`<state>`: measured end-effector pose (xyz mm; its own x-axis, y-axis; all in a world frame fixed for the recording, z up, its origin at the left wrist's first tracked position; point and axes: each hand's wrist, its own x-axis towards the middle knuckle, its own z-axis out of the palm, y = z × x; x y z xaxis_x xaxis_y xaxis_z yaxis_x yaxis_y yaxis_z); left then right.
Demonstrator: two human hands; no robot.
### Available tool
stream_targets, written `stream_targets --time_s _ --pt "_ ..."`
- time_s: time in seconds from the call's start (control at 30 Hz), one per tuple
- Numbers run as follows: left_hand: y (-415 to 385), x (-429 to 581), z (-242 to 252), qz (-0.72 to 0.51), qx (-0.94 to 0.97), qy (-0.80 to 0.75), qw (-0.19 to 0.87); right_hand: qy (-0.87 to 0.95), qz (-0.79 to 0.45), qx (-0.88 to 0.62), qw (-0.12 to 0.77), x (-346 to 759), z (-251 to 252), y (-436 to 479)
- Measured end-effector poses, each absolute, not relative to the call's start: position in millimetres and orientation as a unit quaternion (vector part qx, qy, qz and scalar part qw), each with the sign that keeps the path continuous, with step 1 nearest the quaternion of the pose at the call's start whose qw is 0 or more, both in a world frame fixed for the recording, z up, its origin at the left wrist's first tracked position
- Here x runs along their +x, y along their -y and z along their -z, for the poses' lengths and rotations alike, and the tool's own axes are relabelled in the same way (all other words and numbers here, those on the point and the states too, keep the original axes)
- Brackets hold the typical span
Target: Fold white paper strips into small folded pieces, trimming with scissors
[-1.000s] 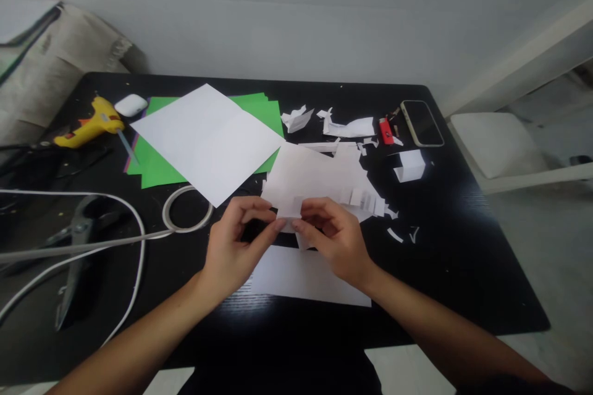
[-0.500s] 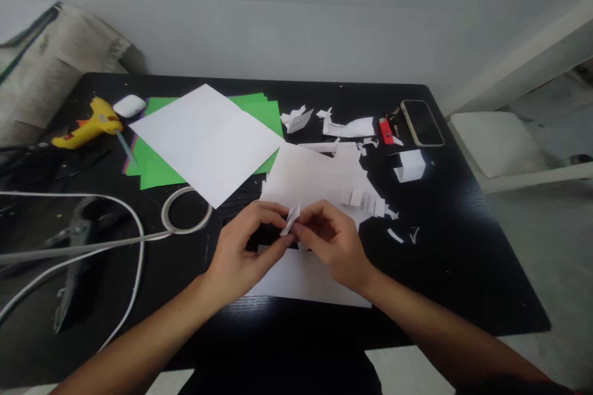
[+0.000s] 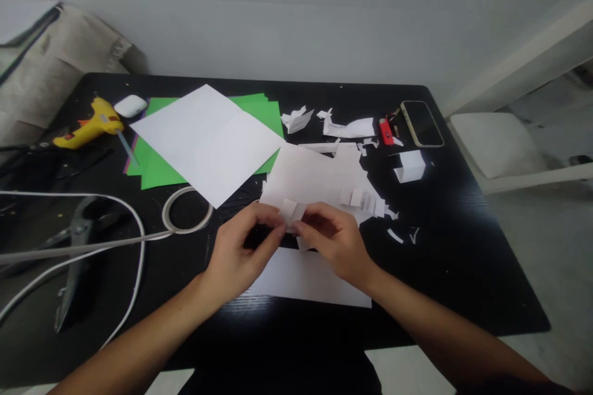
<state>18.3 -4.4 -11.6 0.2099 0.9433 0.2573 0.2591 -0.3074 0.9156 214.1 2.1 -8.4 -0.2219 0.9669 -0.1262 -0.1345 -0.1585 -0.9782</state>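
A small folded white paper piece (image 3: 291,211) is pinched between both hands above the black table (image 3: 463,259). My left hand (image 3: 243,250) grips its left side with thumb and fingertips. My right hand (image 3: 333,241) pinches its right side, fingers curled. Under the hands lies a white sheet (image 3: 306,281). Just behind them rests a cut white sheet (image 3: 315,176) with small folded tabs (image 3: 361,199) along its right edge.
A large white sheet (image 3: 208,139) lies on green paper (image 3: 155,166). At the left are a yellow glue gun (image 3: 90,123), a white earbud case (image 3: 130,105), pliers (image 3: 76,228) and white cable (image 3: 139,241). Paper scraps (image 3: 345,126), a red lighter (image 3: 385,131) and a phone (image 3: 421,123) lie at the back right.
The small paper piece was turned edge-on between my fingertips half a second ago; now it faces up again, slightly higher. Both hands stayed in about the same place.
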Motion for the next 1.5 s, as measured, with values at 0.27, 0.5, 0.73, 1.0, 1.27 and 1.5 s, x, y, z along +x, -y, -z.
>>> stream_targets --time_s 0.27,0.5,0.73,1.0,1.27,1.5 --pt "4.2 19.5 11.4 -0.436 0.646 -0.455 0.43 0.464 -0.627 -0.437 0.448 213.6 8.8 -2.3" --pt "4.3 18.2 6.5 -0.429 0.662 -0.458 0.409 0.45 -0.635 -0.436 0.452 211.9 5.9 -1.5" --pt "2.7 19.8 4.3 -0.438 0.654 -0.434 0.44 0.441 -0.661 -0.41 0.447 215.8 5.7 -3.6" --pt "1.4 17.7 4.1 -0.436 0.654 -0.434 0.441 0.454 -0.661 -0.414 0.431 219.6 7.2 -4.4" --pt "2.8 13.7 1.6 -0.405 0.693 -0.437 0.406 0.487 -0.62 -0.429 0.441 218.6 2.4 -2.7" --pt "5.0 17.2 8.6 -0.424 0.689 -0.455 0.373 0.472 -0.606 -0.453 0.452 213.6 3.1 0.7"
